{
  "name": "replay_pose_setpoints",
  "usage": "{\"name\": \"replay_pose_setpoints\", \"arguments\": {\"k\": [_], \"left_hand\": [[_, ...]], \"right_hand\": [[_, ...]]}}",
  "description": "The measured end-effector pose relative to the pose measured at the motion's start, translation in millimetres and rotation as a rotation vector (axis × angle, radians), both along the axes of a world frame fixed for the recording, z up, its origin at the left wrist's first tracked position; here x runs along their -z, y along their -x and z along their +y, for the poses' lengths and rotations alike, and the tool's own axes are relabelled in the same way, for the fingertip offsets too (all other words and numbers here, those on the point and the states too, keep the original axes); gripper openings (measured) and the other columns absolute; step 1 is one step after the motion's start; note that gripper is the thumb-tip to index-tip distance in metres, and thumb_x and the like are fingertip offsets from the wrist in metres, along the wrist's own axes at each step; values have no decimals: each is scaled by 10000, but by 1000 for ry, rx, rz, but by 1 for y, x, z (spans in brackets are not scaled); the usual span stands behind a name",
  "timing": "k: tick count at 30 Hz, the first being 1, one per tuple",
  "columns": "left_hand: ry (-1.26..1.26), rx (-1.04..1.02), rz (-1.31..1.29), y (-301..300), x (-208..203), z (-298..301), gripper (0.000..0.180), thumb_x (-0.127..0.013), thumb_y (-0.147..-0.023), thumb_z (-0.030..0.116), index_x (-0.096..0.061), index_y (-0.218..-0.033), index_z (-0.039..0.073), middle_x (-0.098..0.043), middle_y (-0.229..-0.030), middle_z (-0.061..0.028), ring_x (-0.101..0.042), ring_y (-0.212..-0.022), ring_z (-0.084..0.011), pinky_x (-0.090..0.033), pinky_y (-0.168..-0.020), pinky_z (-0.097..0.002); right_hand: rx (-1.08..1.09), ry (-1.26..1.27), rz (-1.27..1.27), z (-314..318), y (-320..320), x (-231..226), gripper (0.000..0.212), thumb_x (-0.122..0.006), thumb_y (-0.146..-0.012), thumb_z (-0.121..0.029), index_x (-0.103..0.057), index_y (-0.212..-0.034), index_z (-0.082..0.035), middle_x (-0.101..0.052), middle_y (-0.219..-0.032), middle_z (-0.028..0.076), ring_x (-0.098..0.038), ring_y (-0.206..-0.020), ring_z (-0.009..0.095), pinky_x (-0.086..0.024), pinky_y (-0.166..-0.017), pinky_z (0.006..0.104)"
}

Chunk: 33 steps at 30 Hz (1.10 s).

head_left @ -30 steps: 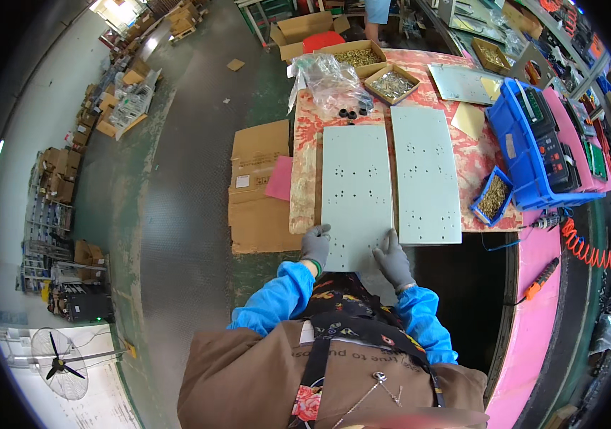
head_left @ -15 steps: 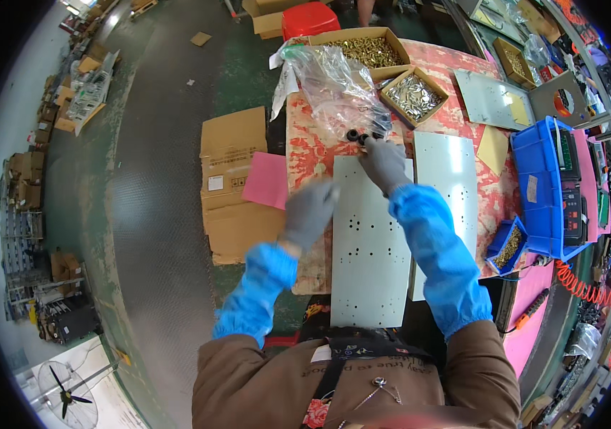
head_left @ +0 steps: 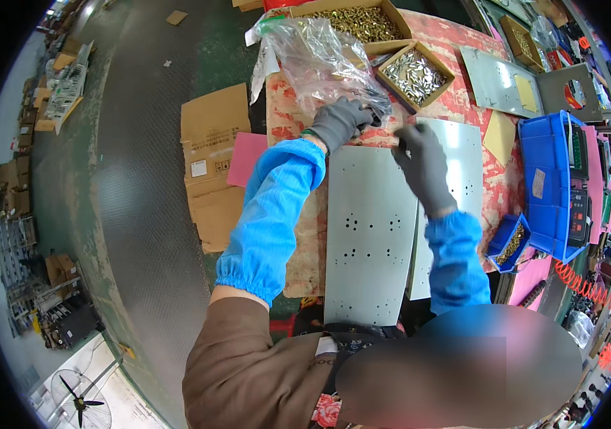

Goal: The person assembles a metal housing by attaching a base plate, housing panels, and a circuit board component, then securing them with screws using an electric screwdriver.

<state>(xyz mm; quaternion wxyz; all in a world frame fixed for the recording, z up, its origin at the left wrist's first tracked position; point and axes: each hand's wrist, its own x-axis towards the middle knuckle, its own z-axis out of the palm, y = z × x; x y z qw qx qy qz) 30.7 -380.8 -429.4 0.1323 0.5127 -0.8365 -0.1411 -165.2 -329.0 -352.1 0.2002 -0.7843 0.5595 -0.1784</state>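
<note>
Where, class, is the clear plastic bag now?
In the head view, the clear plastic bag lies on the far left part of the red-patterned table, just beyond the left hand and left of the box of silver parts.

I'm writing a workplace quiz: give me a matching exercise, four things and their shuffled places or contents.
1. grey-gloved left hand
2. grey-gloved right hand
3. small blue plastic bin
4. flat pink sheet

A. partly hides the right-hand pale metal panel
B. overlaps flat brown cardboard
C. at the crumpled clear plastic bag's lower end
D. holds small gold-coloured metal parts

Pairs: 1-C, 2-A, 3-D, 4-B
</note>
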Motion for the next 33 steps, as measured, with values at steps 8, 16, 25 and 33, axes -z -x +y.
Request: {"name": "replay_pose_setpoints", "arguments": {"k": [8,16,25,33], "left_hand": [[153,-197,394,1,-42,44,337,-671,-707,83,-624,-1034,149,-600,-945,-69,-551,-911,-271,-468,-806,-377],[77,-250,198,23,-31,113,356,-678,-693,109,-626,-1042,155,-581,-1001,-30,-528,-953,-259,-489,-806,-360],[261,-92,205,90,-74,104,357,-687,-679,131,-635,-1025,205,-582,-992,7,-551,-906,-216,-518,-723,-315],[-28,-48,-72,185,-25,39,363,-583,-770,104,-582,-1129,151,-576,-1001,-54,-524,-946,-280,-522,-692,-352]], "right_hand": [[-214,242,201,29,17,23,326,-596,-816,-223,-558,-1131,-147,-567,-984,87,-523,-932,279,-411,-782,390],[-351,101,143,-68,-26,63,268,-498,-813,-54,-566,-1067,-104,-539,-1058,194,-595,-878,376,-512,-718,429],[-295,-115,-265,-55,18,54,149,-583,-735,-23,-577,-881,-45,-562,-908,150,-588,-833,311,-474,-718,391],[161,91,-23,-43,186,27,190,-600,-772,-23,-581,-958,-54,-552,-889,145,-591,-814,303,-480,-689,366]]}}
